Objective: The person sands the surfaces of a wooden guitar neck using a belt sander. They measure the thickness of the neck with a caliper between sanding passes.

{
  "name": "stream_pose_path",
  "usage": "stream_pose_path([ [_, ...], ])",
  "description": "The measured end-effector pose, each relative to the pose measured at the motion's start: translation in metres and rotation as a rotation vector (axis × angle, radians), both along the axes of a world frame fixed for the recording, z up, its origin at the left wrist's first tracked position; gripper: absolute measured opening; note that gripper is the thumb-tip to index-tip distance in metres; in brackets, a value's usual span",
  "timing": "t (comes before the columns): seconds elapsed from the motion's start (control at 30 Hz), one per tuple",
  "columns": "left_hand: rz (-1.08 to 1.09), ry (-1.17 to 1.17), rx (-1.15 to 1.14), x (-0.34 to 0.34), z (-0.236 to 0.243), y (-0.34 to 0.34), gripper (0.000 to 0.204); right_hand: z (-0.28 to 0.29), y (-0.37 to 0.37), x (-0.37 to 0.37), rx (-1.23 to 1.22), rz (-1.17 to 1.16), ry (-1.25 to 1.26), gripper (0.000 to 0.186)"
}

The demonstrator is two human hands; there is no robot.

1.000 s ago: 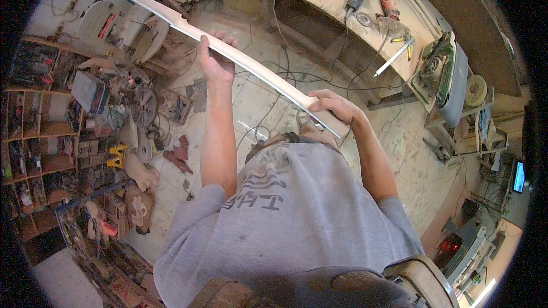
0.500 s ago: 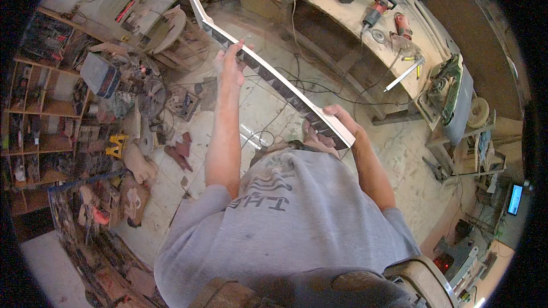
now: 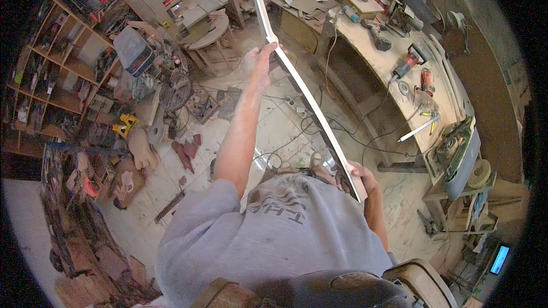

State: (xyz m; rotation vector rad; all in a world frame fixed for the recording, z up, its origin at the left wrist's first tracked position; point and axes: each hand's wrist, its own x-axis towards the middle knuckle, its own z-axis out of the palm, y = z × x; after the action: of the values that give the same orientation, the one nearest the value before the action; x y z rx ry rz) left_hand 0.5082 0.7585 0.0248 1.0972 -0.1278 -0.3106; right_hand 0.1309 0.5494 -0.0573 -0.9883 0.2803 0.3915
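Between my two hands runs a guitar neck [image 3: 311,101], pale along its edge, with a dark strip beneath and an angled far end. My left hand [image 3: 261,64] is closed around it just below that bend, arm stretched forward. At the near end, close to my body, my right hand [image 3: 365,178] grips the wider end from the right side; some of its fingers are hidden behind the wood. The neck is held in the air, tilted from upper left to lower right, its pale edge facing up.
A workbench [image 3: 377,51] on the right bears a red power tool [image 3: 406,64], a drill [image 3: 377,35] and other tools. Wooden shelves [image 3: 68,63] stand at the left, near a machine with a round table [image 3: 202,29]. Cables [image 3: 342,128] cross the tiled floor [image 3: 279,122].
The neck has turned steeper, and its dark face now shows less. My right hand has come lower and closer to my body. The view has shifted, so the surroundings sit farther right.
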Motion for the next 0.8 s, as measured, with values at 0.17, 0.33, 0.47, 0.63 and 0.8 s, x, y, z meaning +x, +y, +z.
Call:
stream_pose_path([
  [0.17, 0.003, 0.034, -0.106, -0.006, -0.002, -0.010, 0.027, 0.002, -0.001, -0.006, -0.020, 0.027, 0.019, 0.079],
  [0.33, -0.022, 0.050, -0.148, -0.010, -0.001, -0.013, 0.033, 0.004, 0.000, -0.008, -0.117, 0.010, -0.017, 0.073],
  [0.47, -0.050, 0.082, -0.217, -0.010, -0.004, -0.013, 0.048, -0.009, -0.002, -0.014, -0.374, -0.082, -0.045, 0.069],
  [0.63, -0.140, 0.131, -0.532, -0.002, -0.014, -0.011, 0.062, 0.001, 0.015, -0.003, -0.726, -0.184, -0.062, 0.069],
  [0.8, -0.179, 0.174, -0.714, -0.010, -0.015, -0.012, 0.064, 0.021, 0.045, 0.016, -1.238, -0.289, -0.058, 0.062],
])
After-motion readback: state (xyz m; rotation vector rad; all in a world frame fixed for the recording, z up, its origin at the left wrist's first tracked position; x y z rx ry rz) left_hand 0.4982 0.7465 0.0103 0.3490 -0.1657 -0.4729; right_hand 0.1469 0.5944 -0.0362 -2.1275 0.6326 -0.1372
